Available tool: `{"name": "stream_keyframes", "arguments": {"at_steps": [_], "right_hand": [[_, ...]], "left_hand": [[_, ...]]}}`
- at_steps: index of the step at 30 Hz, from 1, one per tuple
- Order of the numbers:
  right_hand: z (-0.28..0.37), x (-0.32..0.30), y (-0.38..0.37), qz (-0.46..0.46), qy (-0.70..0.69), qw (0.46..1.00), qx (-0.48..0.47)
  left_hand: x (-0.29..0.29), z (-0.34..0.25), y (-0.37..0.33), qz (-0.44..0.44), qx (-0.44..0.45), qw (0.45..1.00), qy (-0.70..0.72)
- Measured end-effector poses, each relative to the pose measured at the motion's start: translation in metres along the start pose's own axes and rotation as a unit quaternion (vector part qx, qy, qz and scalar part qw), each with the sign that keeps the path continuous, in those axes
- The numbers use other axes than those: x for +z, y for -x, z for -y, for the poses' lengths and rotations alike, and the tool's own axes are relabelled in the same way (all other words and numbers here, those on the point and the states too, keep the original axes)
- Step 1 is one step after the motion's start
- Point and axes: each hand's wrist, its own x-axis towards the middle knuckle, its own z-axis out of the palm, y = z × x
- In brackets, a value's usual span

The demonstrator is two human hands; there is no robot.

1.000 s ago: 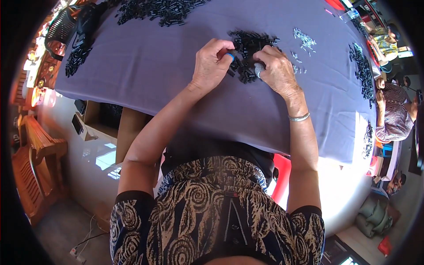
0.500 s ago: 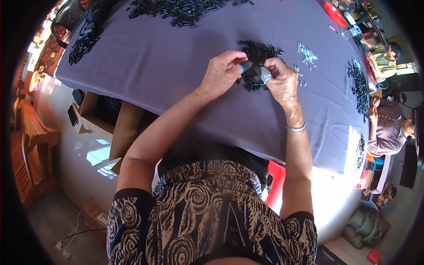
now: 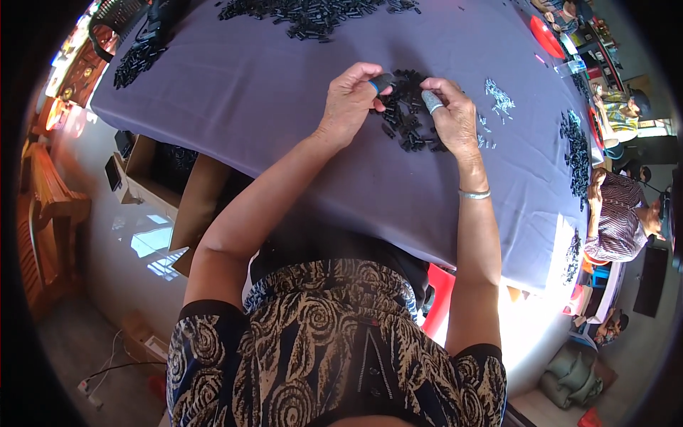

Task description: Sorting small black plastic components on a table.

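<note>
A pile of small black cylindrical pieces (image 3: 411, 128) lies on the cloth between and below my hands. My left hand (image 3: 346, 107) is over the pile's left edge, its fingers curled in against the thumb. A dark finger cot with a blue band (image 3: 381, 83) covers that thumb. Over the right side of the pile is my right hand (image 3: 455, 117), closed, with a grey finger cot (image 3: 431, 102) on its thumb. Whatever either hand pinches is too small to make out. Beside my right hand lie small shiny pale pieces (image 3: 500, 99), scattered on the cloth.
A grey-purple cloth (image 3: 242, 107) covers the table. More black pieces lie in heaps at the far side (image 3: 316, 18), far left (image 3: 139, 62) and right edge (image 3: 575, 149). An open cardboard box (image 3: 153, 185) stands below the left edge. Other people (image 3: 619, 217) sit at right.
My hands have drawn slightly apart and moved a little farther from me. My left thumb's finger cot now shows more fully. The whole view has shifted slightly.
</note>
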Motion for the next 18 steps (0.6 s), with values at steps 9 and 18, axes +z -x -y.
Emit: {"name": "stream_keyframes", "arguments": {"at_steps": [9,18], "right_hand": [[-0.004,0.018,0.002,0.012,0.171,0.981,-0.089],[-0.005,0.021,0.007,0.002,0.166,0.982,-0.091]], "left_hand": [[0.001,-0.009,-0.002,-0.064,-0.032,0.994,0.078],[-0.002,-0.009,-0.002,-0.049,-0.069,0.995,0.052]]}}
